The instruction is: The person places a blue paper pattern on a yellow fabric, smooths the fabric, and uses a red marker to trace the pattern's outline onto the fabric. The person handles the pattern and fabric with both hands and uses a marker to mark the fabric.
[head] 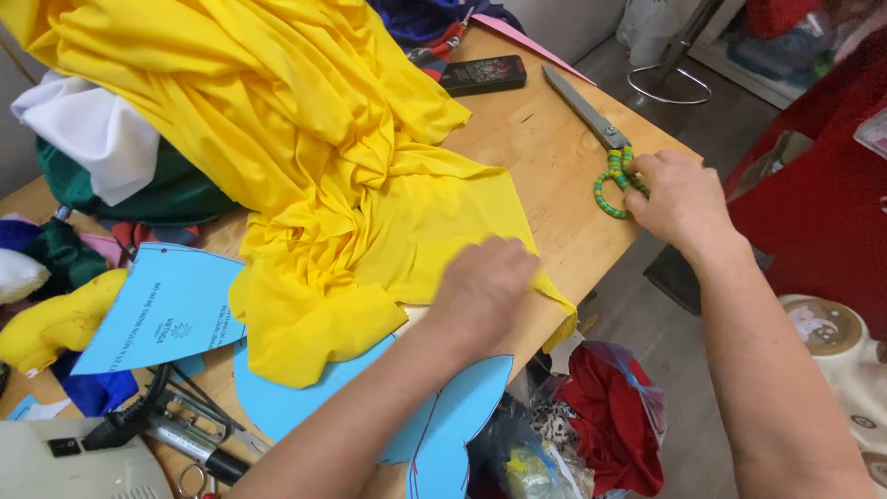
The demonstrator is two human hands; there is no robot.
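A large heap of yellow fabric [305, 148] covers most of the wooden table [545, 148]. My left hand [482, 288] presses flat on the fabric's near corner at the table's front edge, over a light blue paper pattern [305, 397]. My right hand [679, 194] rests on the green and yellow wrapped handles of long metal scissors [591, 120], which lie on the table's right side with the blade pointing away. The fingers curl around the handle loops.
A black remote-like device [482, 74] lies at the far edge. Another blue paper piece [166, 314], white and green cloth [102, 148] and tools [185, 434] crowd the left. Bags of fabric scraps [610, 416] sit on the floor below the table edge.
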